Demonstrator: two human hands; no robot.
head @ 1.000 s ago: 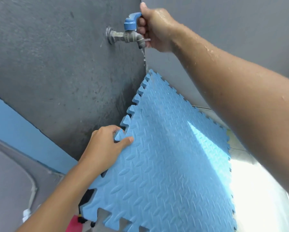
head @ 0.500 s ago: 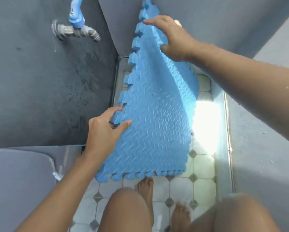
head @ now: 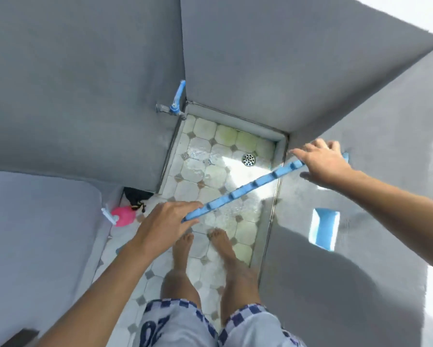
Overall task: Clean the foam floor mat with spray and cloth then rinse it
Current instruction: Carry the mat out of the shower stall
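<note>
The blue foam mat (head: 240, 192) is seen edge-on as a thin notched strip, held up over the wet tiled floor (head: 197, 171). My left hand (head: 165, 226) grips its near end between fingers and thumb. At the far end, my right hand (head: 323, 162) holds it close to the right wall. The tap (head: 175, 106) with its blue handle sticks out of the left wall, and no water is seen running from it. A pink spray bottle (head: 122, 215) with a white nozzle lies on the floor at the left.
Grey walls close in the narrow tiled stall on three sides. A round drain (head: 248, 159) sits near the back right. A black cloth-like item (head: 137, 196) lies by the bottle. My bare feet (head: 205, 244) stand on the tiles below the mat. A blue patch (head: 324, 227) shows on the right wall.
My right hand left the tap and took the mat's far edge. The mat turned from face-on to edge-on and moved away from the tap, toward the right wall.
</note>
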